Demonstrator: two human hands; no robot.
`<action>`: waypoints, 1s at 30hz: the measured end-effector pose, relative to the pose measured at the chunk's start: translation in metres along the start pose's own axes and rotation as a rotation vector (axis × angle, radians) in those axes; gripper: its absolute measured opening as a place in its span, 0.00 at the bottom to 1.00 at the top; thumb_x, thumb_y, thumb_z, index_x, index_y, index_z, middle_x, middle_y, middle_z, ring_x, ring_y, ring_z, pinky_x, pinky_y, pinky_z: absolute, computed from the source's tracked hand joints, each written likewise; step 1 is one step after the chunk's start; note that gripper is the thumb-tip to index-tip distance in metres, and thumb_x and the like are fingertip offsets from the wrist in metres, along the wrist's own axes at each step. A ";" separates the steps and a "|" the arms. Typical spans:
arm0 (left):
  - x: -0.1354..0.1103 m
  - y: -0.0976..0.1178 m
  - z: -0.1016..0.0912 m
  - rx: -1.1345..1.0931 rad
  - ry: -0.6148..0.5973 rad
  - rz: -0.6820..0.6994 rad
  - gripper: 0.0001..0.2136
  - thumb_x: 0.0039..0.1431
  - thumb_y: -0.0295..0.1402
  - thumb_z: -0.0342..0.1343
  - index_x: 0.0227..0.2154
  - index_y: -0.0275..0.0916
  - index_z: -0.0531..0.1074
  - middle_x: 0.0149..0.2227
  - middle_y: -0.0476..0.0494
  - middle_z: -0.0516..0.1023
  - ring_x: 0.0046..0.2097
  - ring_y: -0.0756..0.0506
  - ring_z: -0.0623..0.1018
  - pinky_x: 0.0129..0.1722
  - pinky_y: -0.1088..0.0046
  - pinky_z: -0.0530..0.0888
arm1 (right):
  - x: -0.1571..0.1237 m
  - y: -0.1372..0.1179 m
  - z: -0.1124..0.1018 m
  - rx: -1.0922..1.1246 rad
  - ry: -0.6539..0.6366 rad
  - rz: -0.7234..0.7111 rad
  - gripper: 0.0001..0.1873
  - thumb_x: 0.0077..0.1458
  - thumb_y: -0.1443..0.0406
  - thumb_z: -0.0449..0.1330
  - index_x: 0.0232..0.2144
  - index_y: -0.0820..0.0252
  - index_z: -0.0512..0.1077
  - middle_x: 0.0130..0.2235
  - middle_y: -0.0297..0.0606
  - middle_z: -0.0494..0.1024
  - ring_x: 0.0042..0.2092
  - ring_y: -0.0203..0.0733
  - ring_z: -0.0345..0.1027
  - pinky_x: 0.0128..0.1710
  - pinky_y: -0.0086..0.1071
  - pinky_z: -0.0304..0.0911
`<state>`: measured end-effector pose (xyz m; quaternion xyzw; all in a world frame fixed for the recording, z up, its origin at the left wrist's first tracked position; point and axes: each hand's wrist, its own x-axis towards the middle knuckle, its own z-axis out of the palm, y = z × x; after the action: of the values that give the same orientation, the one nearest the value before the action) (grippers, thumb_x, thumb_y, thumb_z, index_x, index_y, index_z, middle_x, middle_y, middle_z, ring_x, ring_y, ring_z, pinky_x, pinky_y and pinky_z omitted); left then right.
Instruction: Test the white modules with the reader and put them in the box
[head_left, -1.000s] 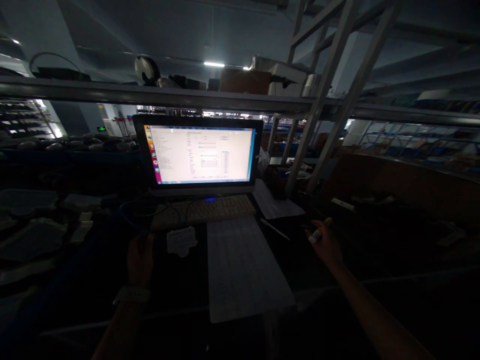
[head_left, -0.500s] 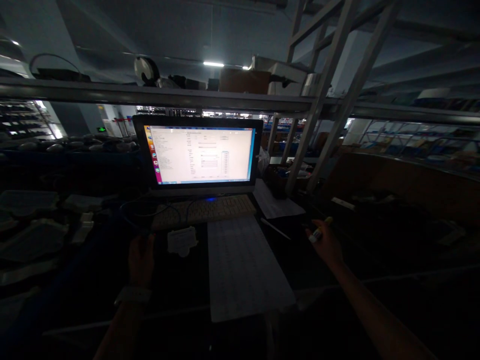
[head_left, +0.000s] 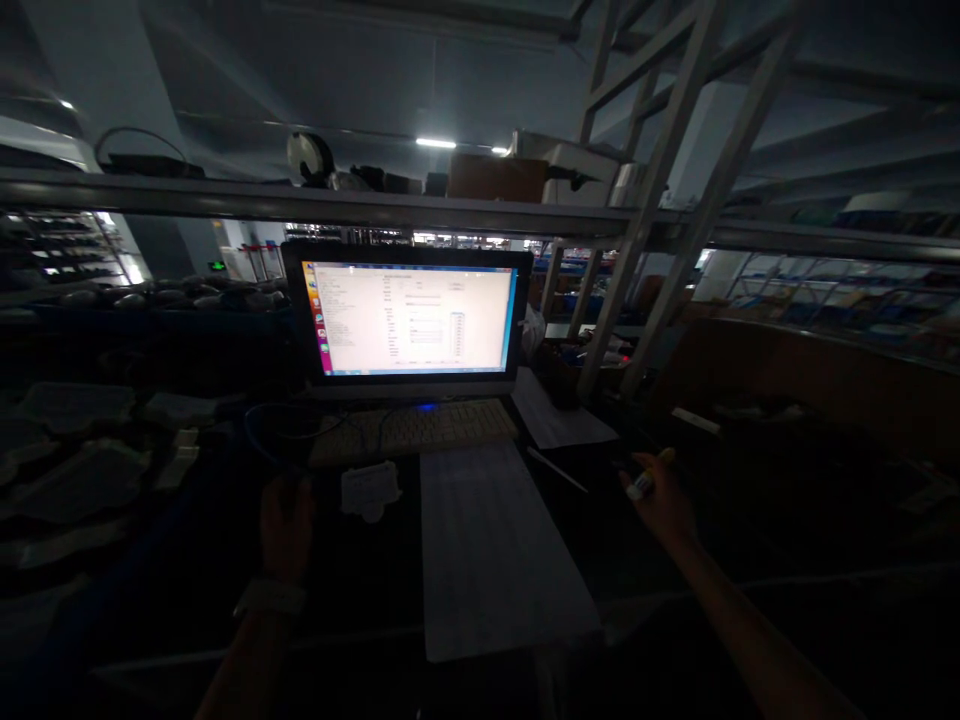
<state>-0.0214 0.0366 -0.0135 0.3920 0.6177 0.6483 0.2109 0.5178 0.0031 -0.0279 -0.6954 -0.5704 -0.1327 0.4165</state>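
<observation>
My right hand (head_left: 661, 505) is closed around a white-and-yellow marker (head_left: 642, 484), to the right of the papers. On the left, my left hand (head_left: 286, 525) has its fingers bent round something dark that the dim light hides. A pale flat plastic part (head_left: 370, 490) lies just right of that hand. Between the hands, a long printed sheet (head_left: 499, 550) runs towards me from the keyboard (head_left: 420, 424). One thin white stick (head_left: 557, 469) rests between the sheet and my right hand.
Behind the keyboard stands a lit monitor (head_left: 416, 318). Several pale parts (head_left: 82, 480) lie at the left. A second sheet (head_left: 562, 415) is right of the keyboard. Above runs a metal shelf (head_left: 375, 205); its upright posts (head_left: 637, 240) rise at the right, near a brown carton (head_left: 810, 385).
The whole view has shifted slightly, so everything sits a little lower and further right. Both hands keep their places on the desk, and the marker stays in my right hand.
</observation>
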 end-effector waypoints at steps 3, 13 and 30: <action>-0.002 0.000 0.000 -0.051 0.011 -0.028 0.27 0.40 0.55 0.57 0.38 0.39 0.67 0.38 0.43 0.72 0.36 0.44 0.73 0.34 0.64 0.73 | 0.001 0.003 0.002 0.013 0.003 -0.008 0.23 0.50 0.48 0.54 0.42 0.57 0.67 0.43 0.46 0.76 0.42 0.53 0.73 0.41 0.45 0.68; -0.001 -0.006 0.005 -0.099 0.002 0.086 0.29 0.41 0.59 0.57 0.38 0.38 0.68 0.41 0.39 0.74 0.47 0.38 0.74 0.50 0.55 0.70 | 0.003 0.004 0.000 0.041 -0.046 0.045 0.23 0.46 0.46 0.53 0.39 0.52 0.66 0.39 0.47 0.77 0.38 0.58 0.74 0.34 0.47 0.69; 0.003 -0.016 0.004 -0.065 0.012 0.100 0.26 0.43 0.57 0.57 0.36 0.40 0.68 0.40 0.39 0.73 0.47 0.36 0.73 0.50 0.52 0.70 | 0.006 -0.002 -0.002 0.058 -0.072 0.100 0.23 0.42 0.45 0.53 0.37 0.50 0.65 0.39 0.50 0.76 0.39 0.62 0.73 0.33 0.50 0.69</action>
<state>-0.0240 0.0436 -0.0289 0.4114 0.5771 0.6802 0.1871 0.5188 0.0054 -0.0215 -0.7151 -0.5532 -0.0701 0.4216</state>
